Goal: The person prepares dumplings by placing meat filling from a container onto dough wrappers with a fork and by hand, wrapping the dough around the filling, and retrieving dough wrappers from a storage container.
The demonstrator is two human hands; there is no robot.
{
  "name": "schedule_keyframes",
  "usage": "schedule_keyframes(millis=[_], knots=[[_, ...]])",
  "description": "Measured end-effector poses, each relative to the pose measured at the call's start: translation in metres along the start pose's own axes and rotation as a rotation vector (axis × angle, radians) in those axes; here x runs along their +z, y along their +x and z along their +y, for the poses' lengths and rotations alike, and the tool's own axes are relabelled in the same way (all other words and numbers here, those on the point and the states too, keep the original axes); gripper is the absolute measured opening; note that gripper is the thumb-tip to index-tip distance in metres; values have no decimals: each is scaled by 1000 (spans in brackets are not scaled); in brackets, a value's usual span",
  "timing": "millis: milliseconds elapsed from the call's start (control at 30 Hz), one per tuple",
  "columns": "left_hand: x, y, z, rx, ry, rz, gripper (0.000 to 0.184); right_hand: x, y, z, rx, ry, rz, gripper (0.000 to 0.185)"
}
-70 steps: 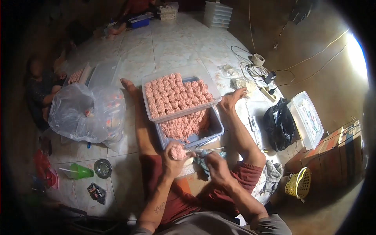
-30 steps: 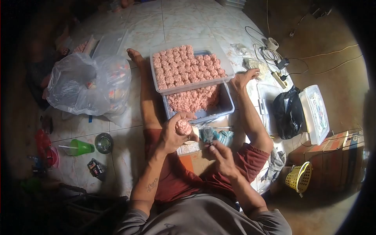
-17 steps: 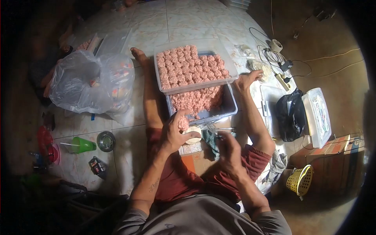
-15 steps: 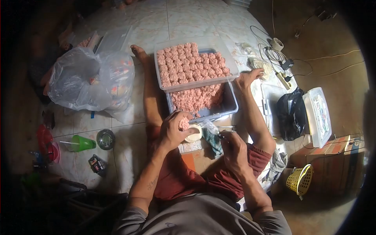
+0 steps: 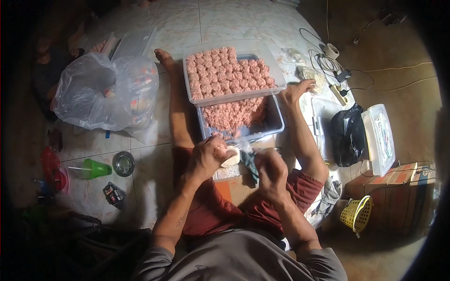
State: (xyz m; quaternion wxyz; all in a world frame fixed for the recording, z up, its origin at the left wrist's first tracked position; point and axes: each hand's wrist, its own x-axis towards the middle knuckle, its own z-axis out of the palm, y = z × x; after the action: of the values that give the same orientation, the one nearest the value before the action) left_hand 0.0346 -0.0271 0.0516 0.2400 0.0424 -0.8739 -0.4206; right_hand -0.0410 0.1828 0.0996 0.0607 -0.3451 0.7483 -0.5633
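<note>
My left hand (image 5: 206, 157) is closed around a lump of pink minced meat (image 5: 219, 150), above a small white bowl (image 5: 230, 160). To its right, my right hand (image 5: 272, 171) is closed on the handle of a shiny spoon (image 5: 243, 144), blurred by motion, whose head points toward the left hand. Just beyond both hands sits a blue-grey tub (image 5: 276, 133) with loose pink minced meat (image 5: 234, 114) in it. Resting over the tub's far part is a clear plastic container (image 5: 276, 75) holding rows of pink meatballs (image 5: 211, 70).
A large clear plastic bag (image 5: 84, 103) stands at the left, near a green cup (image 5: 98, 168) and a glass ashtray-like dish (image 5: 123, 164). On the right are a black bag (image 5: 347, 136), a white-lidded box (image 5: 379, 140), a yellow basket (image 5: 355, 215) and cables (image 5: 323, 65). Another person sits far left.
My right hand has moved left and slightly up, bringing the spoon closer to my left hand. The left hand's grip has tightened around the meat, and less of it shows.
</note>
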Motion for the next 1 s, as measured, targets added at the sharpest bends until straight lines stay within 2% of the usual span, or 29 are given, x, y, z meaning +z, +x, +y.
schedule_keyframes(millis=[33,67,133,167,200,267,300,333,400,433,467,500,533,600,633,667,733,767,800,900,933,1000], knots=[[-4,-3,3,-155,-60,-69,42,5,5,13,72,79,53,17],[-8,-9,0,-154,-66,-77,42,11,6,33,317,337,59,16],[-17,-21,-5,-235,-492,-166,49,16,10,74,586,597,-70,20],[-11,-31,-12,-327,-688,-86,49,18,1,93,799,580,-82,21],[-12,-31,-4,-323,-690,-94,49,17,-12,97,798,580,-73,21],[-12,-22,12,-351,-1202,-1,45,13,-36,100,966,684,-87,13],[1,-34,-22,-185,-717,-24,34,8,-48,101,1004,660,-9,7],[-4,-29,-9,-259,-672,-107,30,6,-51,89,1023,661,-21,7],[5,-25,-12,-402,-619,-200,35,-10,-36,40,321,40,-85,9],[9,-21,-11,-406,-621,-202,35,-16,-24,0,338,-17,-103,12],[12,-17,-8,-337,-453,-203,36,-14,-23,-2,343,-19,-100,12],[15,-12,-5,-265,-286,-202,38,-12,-22,-4,180,-165,-146,13],[17,-6,1,-263,-289,-203,38,-13,-21,-5,13,-310,-194,15],[11,2,13,-380,-64,-255,37,-21,-20,-3,53,-344,-195,18],[-4,2,15,-265,-201,-268,39,-27,-17,-7,103,-313,-135,19],[-4,1,15,-268,-196,-256,39,-32,-14,-10,153,-279,-82,19],[-4,-7,11,-167,-519,-57,40,-33,-16,-17,175,-285,-56,19],[0,-9,0,-103,-389,-100,36,-32,-15,-22,182,-236,-90,19],[5,-12,-4,-104,-388,-102,36,-31,-15,-26,186,-189,-121,19],[11,-10,2,-304,-231,-180,32,-27,-14,-27,113,-281,-167,17],[12,-8,6,-303,-233,-183,32,-25,-15,-26,89,-316,-192,16],[14,-6,9,-168,-50,-179,33,-17,-15,-22,49,-327,-177,16]])
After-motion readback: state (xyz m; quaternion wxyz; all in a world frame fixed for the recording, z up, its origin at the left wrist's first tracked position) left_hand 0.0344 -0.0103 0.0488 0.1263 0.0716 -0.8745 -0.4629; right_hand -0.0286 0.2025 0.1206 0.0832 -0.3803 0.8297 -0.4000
